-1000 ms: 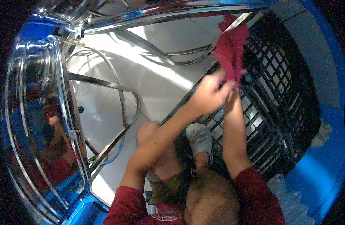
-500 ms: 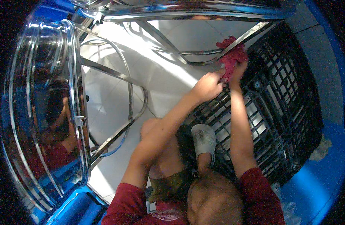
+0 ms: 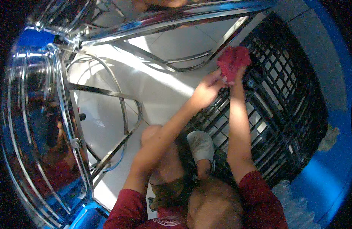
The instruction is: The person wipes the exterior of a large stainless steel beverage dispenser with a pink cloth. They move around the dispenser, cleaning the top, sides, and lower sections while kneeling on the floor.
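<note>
A crumpled red cloth (image 3: 234,61) is bunched up in front of me, over the far left edge of a black plastic pallet (image 3: 294,95). My right hand (image 3: 238,76) grips it from below, and the cloth covers most of those fingers. Beside it, my left hand (image 3: 209,88) has its fingers curled at the cloth's lower left edge and pinches it there. Just beyond the cloth runs the shiny metal leg frame (image 3: 225,38) of a piece of chrome furniture.
Another chrome frame with curved bars (image 3: 65,114) stands close on my left. My foot in a pale mesh shoe (image 3: 201,145) rests at the pallet's near left corner. Clear plastic wrapping (image 3: 290,202) lies at the lower right, by a blue surface (image 3: 325,183).
The cloth has spread from a dangling bunch into a wider, fuller clump. Both hands have shifted slightly left, and the view has moved, with the chrome frames now lower and further left.
</note>
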Demonstrator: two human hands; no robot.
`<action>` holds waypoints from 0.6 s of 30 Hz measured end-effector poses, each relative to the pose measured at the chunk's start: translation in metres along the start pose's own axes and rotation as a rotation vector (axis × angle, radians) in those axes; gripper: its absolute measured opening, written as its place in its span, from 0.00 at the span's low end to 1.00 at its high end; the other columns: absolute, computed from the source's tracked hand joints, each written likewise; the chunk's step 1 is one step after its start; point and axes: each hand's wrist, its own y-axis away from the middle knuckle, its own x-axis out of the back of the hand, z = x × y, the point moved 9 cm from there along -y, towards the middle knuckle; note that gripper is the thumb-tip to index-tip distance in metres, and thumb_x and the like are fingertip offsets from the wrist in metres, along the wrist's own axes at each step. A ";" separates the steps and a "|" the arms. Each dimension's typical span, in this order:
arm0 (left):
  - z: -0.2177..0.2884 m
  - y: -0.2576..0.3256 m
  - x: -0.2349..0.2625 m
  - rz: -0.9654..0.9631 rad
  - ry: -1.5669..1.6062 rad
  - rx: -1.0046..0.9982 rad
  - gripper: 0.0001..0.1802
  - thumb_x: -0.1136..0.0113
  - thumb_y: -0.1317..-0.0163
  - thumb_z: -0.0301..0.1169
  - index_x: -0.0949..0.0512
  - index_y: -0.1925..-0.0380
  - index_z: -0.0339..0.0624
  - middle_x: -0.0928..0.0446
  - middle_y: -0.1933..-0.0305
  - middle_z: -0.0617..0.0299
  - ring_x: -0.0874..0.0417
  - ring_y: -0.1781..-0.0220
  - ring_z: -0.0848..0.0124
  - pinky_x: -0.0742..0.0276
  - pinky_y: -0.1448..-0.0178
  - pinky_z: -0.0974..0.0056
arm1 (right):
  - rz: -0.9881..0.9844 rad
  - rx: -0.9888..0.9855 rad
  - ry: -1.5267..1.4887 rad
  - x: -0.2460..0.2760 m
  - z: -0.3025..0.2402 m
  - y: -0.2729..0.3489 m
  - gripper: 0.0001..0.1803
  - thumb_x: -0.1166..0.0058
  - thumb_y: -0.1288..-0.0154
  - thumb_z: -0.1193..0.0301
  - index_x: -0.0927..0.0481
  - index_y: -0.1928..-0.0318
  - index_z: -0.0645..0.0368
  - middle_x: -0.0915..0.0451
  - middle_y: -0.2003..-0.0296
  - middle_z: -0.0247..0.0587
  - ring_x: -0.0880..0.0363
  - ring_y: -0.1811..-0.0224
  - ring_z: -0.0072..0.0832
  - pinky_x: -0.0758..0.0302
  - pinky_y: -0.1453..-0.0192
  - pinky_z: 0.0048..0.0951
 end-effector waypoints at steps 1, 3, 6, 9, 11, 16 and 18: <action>-0.009 -0.003 0.006 0.046 0.000 0.029 0.21 0.50 0.28 0.32 0.30 0.37 0.37 0.22 0.42 0.55 0.21 0.43 0.68 0.29 0.37 0.63 | -0.035 -0.018 0.053 -0.006 0.029 -0.008 0.18 0.53 0.29 0.62 0.26 0.44 0.59 0.19 0.54 0.43 0.18 0.56 0.36 0.20 0.52 0.42; -0.016 -0.010 0.016 0.098 0.068 -0.028 0.23 0.51 0.29 0.26 0.34 0.34 0.37 0.26 0.37 0.54 0.21 0.41 0.66 0.28 0.37 0.62 | -0.134 -0.059 0.163 -0.017 0.086 -0.028 0.18 0.53 0.29 0.63 0.25 0.45 0.58 0.19 0.55 0.42 0.19 0.57 0.36 0.21 0.53 0.41; -0.022 -0.014 0.033 0.198 0.074 -0.028 0.26 0.53 0.29 0.21 0.38 0.32 0.35 0.34 0.30 0.53 0.23 0.37 0.63 0.29 0.35 0.60 | -0.314 -0.148 0.176 -0.027 0.162 -0.057 0.17 0.52 0.29 0.63 0.25 0.45 0.58 0.19 0.56 0.41 0.20 0.57 0.35 0.22 0.55 0.41; -0.004 -0.019 0.041 0.220 -0.304 -0.095 0.26 0.57 0.31 0.18 0.38 0.32 0.32 0.38 0.26 0.51 0.25 0.35 0.62 0.31 0.33 0.61 | -0.476 -0.102 0.369 -0.032 0.204 -0.075 0.15 0.52 0.29 0.64 0.23 0.48 0.59 0.19 0.58 0.41 0.21 0.59 0.34 0.24 0.57 0.40; 0.017 -0.027 0.045 0.264 -0.378 -0.202 0.27 0.57 0.32 0.17 0.38 0.32 0.33 0.36 0.28 0.51 0.26 0.35 0.62 0.32 0.33 0.62 | -0.409 0.177 0.984 -0.035 0.200 -0.083 0.12 0.51 0.35 0.65 0.21 0.57 0.57 0.20 0.65 0.42 0.20 0.66 0.35 0.24 0.64 0.41; 0.042 -0.059 0.036 0.284 -0.429 -0.262 0.26 0.54 0.33 0.20 0.35 0.35 0.37 0.31 0.33 0.52 0.27 0.35 0.62 0.34 0.33 0.60 | -0.249 0.132 1.000 -0.040 0.170 -0.100 0.12 0.50 0.37 0.66 0.19 0.59 0.60 0.19 0.67 0.44 0.19 0.68 0.36 0.23 0.64 0.43; 0.052 -0.071 0.027 0.258 -0.519 -0.296 0.24 0.50 0.32 0.23 0.34 0.35 0.37 0.31 0.34 0.52 0.29 0.33 0.62 0.36 0.30 0.59 | -0.201 0.188 1.024 -0.042 0.151 -0.119 0.13 0.49 0.38 0.67 0.18 0.60 0.60 0.19 0.68 0.45 0.19 0.68 0.37 0.22 0.65 0.43</action>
